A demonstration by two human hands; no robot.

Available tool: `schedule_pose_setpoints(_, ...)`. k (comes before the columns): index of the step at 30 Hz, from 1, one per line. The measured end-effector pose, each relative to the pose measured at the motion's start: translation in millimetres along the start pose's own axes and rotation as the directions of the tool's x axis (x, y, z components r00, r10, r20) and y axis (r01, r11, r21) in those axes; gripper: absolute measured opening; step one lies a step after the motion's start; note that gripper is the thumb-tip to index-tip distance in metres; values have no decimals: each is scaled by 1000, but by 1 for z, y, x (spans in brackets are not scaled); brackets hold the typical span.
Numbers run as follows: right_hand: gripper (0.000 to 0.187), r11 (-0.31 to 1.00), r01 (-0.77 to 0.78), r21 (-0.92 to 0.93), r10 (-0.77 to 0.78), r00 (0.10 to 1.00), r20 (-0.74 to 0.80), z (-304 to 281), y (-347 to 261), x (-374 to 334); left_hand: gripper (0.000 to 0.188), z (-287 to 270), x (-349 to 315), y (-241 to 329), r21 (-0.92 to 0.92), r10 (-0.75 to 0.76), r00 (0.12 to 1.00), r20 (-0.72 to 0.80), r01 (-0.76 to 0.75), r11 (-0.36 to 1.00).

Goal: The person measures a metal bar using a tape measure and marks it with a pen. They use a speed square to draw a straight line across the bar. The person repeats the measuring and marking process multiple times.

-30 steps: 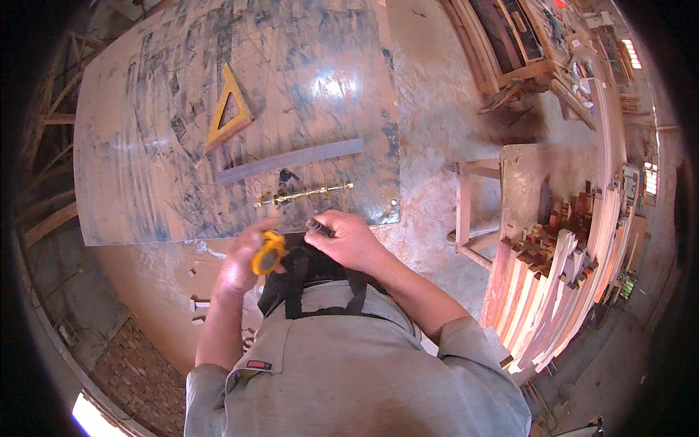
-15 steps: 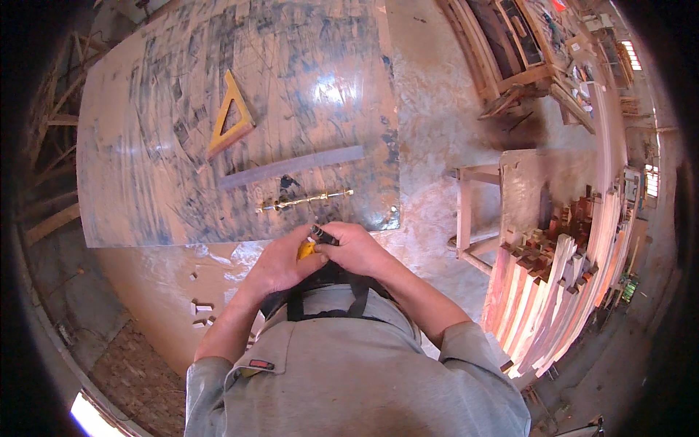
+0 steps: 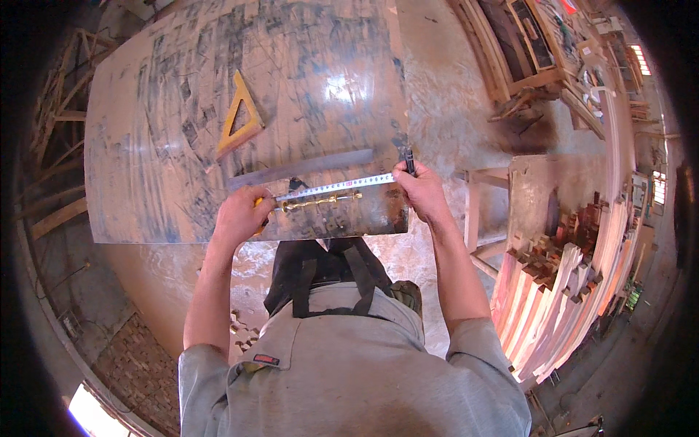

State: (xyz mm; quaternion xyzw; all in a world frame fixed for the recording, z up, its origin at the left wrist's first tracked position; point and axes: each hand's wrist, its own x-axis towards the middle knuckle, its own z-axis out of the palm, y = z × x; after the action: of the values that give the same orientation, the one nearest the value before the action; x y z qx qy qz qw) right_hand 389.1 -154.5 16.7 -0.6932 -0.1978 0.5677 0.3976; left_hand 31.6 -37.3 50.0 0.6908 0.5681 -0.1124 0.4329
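Between my two hands a white tape measure blade [image 3: 335, 184] is pulled out over the worktable. My left hand [image 3: 244, 215] is closed round the yellow tape measure case [image 3: 260, 206], mostly hidden by the fingers. At the other end, my right hand [image 3: 422, 191] pinches the tip of the blade and also grips a dark, pen-like tool [image 3: 410, 162] that points away from me. Just nearer than the blade, and roughly along it, lies a gold-coloured twisted rod [image 3: 320, 202]. A grey straight strip [image 3: 302, 168] rests beyond the blade.
A yellow set square [image 3: 240, 116] lies farther back on the scuffed worktable [image 3: 145, 182]. To my right, cut timber pieces [image 3: 546, 306] stand stacked by a wooden frame [image 3: 473, 211]. More wooden framework [image 3: 539, 76] is at the far right. Small blocks [image 3: 244, 331] lie below, at left.
My hands have parted from in front of my waist and moved out over the table, left hand leftward, right hand rightward. The tape blade is now drawn out between them.
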Motion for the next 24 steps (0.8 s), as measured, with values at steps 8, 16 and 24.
schedule_pose_setpoints(8,11,997,70,-43,-75,990,-119,6,24,35,31,19,26,17,117,47,972,-229,-20,993)
schedule_pose_setpoints(16,15,961,167,-218,-202,968,-151,4,34,52,26,46,40,22,197,83,938,-337,-16,980)
schedule_pose_setpoints(24,13,972,118,-202,-154,973,-170,1,37,49,26,48,35,30,152,61,945,-322,-12,988)
